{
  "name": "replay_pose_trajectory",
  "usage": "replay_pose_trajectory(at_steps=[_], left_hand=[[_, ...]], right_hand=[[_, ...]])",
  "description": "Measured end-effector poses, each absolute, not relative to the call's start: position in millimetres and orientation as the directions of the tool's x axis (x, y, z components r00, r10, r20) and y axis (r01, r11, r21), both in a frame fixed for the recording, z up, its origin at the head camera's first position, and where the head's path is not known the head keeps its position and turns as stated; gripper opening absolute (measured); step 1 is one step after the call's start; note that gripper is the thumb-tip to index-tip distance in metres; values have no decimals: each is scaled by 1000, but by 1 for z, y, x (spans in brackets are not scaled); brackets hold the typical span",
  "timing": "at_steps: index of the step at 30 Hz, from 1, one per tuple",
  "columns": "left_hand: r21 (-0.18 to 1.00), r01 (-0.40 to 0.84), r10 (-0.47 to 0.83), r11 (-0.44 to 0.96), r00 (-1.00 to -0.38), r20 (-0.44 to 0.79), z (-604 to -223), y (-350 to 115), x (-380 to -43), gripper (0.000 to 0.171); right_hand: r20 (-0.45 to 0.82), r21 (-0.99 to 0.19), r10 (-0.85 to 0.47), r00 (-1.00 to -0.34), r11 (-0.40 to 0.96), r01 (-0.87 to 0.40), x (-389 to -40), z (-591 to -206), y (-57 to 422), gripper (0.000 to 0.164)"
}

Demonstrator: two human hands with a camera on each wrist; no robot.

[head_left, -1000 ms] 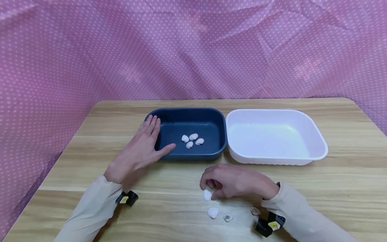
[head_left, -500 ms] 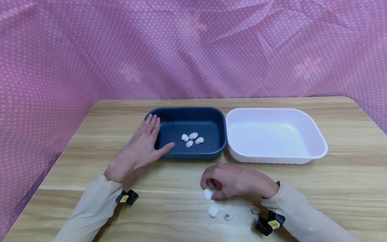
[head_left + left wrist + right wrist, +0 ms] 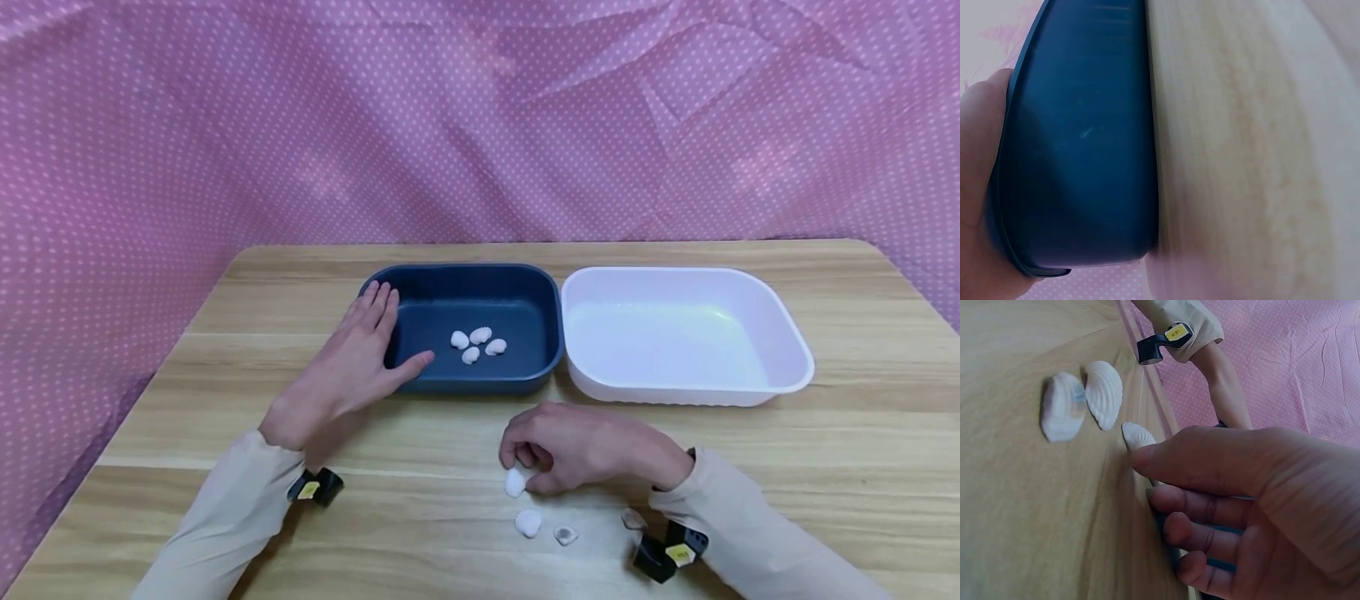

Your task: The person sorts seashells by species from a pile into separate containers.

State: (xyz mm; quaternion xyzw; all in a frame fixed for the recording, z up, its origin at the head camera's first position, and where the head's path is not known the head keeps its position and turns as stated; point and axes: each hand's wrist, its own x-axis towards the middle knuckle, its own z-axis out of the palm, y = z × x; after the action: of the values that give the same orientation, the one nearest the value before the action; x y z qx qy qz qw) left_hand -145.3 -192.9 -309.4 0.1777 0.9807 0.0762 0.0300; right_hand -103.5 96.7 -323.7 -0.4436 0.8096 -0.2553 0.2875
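Note:
My left hand (image 3: 348, 362) lies over the left end of a dark blue tub (image 3: 472, 387), fingers extended along its rim and thumb spread over the near edge. Several small white seashells (image 3: 480, 336) lie on the tub's floor. In front of it, my right hand (image 3: 573, 448) pinches a white seashell (image 3: 514, 482) at the tabletop, between thumb and forefinger. The right wrist view shows the thumb tip partly covering this seashell (image 3: 1137, 435), with the other fingers curled beneath. Nearer me lie a ribbed white seashell (image 3: 528, 523) and a smaller greyish seashell (image 3: 566, 535).
A white tub (image 3: 686, 396) stands right of the blue one, their rims side by side. Another seashell (image 3: 633, 519) lies by the right sleeve and wrist camera. The wooden table (image 3: 420, 525) ends at a pink dotted curtain (image 3: 480, 125) behind.
Both hands and the seashells hold practically the same places; the whole head view shifts only very slightly.

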Motion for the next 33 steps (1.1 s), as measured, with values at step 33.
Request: replay_pose_trajectory(at_steps=[33], left_hand=[[140,359,366,923,-930,-26,-308,-191,-145,101]], right_hand=[[-113,-665,-895,-431,390,-637,-104,-329,101,18]])
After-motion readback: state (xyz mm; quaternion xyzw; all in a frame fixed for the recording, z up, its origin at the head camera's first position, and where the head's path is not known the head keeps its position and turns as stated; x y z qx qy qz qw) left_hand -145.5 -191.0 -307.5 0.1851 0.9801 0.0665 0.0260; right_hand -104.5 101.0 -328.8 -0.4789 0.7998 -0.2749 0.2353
